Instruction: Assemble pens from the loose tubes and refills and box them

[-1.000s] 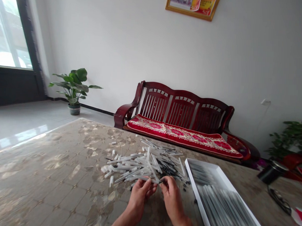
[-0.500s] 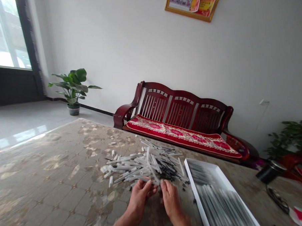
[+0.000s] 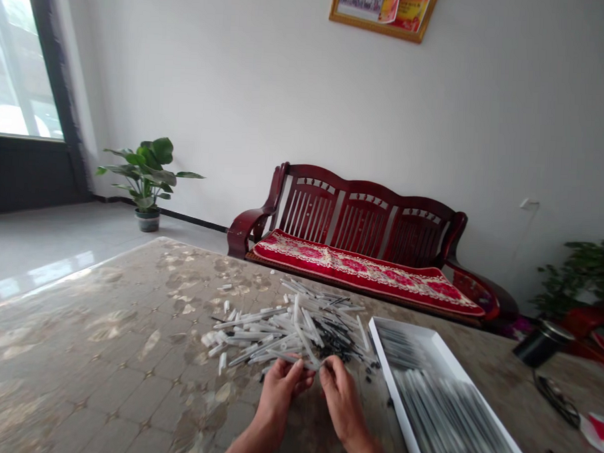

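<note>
In the head view, my left hand is closed in a pinch around a translucent pen barrel, which points toward the right. My right hand meets the barrel's right end, thumb and forefinger pinched together. A small dark piece seems to show at those fingertips, too small to name. Just beyond both hands lies a loose pile of translucent pen barrels, with small black pen parts heaped on its right side.
Right of my hands stands a white open box with rows of slim pens in it. A black cylinder and a dark cable lie farther right on the patterned table. Behind is a red wooden bench.
My right hand has shifted slightly, its fingertips now up against the barrel's end with a dark bit showing there. The left hand stays in place.
</note>
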The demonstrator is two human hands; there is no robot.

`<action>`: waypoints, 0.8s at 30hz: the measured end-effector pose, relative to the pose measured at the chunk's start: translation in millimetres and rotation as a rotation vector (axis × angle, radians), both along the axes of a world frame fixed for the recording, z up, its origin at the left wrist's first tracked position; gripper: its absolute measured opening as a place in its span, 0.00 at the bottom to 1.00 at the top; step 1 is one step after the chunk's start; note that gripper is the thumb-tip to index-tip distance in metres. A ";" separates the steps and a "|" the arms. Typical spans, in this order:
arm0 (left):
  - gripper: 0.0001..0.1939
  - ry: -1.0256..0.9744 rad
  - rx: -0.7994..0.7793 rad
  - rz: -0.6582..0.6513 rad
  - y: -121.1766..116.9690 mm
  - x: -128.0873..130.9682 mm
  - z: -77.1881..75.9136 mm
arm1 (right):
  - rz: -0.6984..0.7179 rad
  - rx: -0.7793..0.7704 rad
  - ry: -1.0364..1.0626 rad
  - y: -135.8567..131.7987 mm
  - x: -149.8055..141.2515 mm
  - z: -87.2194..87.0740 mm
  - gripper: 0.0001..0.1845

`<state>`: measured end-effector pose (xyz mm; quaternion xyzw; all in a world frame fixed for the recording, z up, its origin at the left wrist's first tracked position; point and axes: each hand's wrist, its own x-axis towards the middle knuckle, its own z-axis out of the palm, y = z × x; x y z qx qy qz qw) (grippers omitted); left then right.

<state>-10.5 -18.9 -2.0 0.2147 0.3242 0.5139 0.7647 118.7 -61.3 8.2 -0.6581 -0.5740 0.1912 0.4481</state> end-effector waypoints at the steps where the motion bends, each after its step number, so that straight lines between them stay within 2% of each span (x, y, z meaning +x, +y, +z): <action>1: 0.25 0.002 0.002 -0.008 -0.1 0.1 0.4 | -0.002 0.006 -0.007 0.3 0.1 -0.5 0.22; 6: 0.25 0.010 0.002 -0.015 -1.2 1.3 1.6 | -0.044 -0.050 0.033 1.1 0.0 -3.3 0.28; 11: 0.25 0.015 0.020 -0.025 -0.8 1.2 1.5 | -0.017 0.001 0.016 -0.7 -2.1 -3.4 0.24; 15: 0.25 0.022 0.030 -0.031 -0.7 1.2 0.3 | -0.063 -0.056 0.042 -0.4 -2.9 -4.4 0.30; 19: 0.25 0.031 0.043 -0.032 -0.1 0.6 -1.1 | -0.043 -0.016 0.071 -0.8 -4.3 -3.5 0.27; 21: 0.25 0.039 0.065 -0.047 -0.2 0.5 -2.3 | -0.056 -0.043 0.145 0.0 -6.5 -3.5 0.28; 24: 0.25 0.057 0.122 -0.053 -0.9 0.9 -4.7 | -0.113 -0.212 0.379 2.1 -11.8 -3.8 0.33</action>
